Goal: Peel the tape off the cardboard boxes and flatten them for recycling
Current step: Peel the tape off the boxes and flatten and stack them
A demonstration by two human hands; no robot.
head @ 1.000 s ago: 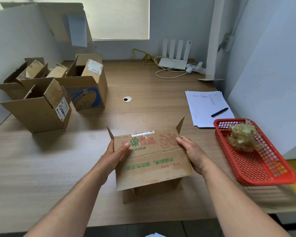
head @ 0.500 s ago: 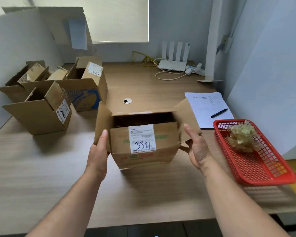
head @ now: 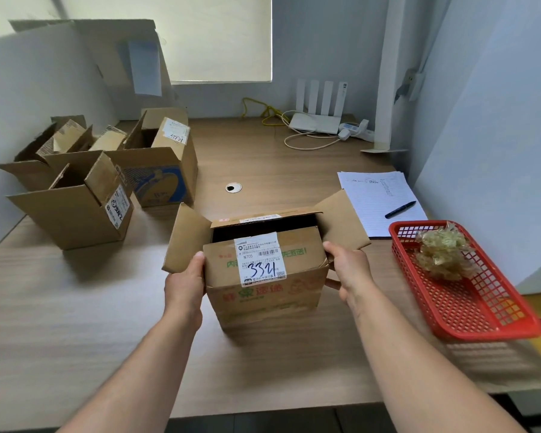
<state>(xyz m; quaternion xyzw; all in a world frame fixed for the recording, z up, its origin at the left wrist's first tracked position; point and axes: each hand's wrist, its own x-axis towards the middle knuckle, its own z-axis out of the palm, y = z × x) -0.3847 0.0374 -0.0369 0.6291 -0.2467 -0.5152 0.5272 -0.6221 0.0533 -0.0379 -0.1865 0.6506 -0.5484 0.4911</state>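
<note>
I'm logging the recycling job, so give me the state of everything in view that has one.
Labelled box: top flaps open, not flattened.
Left grip: holds the box's left side.
Right grip: holds its right side.
Three boxes at left: open, upright, unflattened.
Red basket: holds a wad of tape.
Pen: lying on the notepad.
</note>
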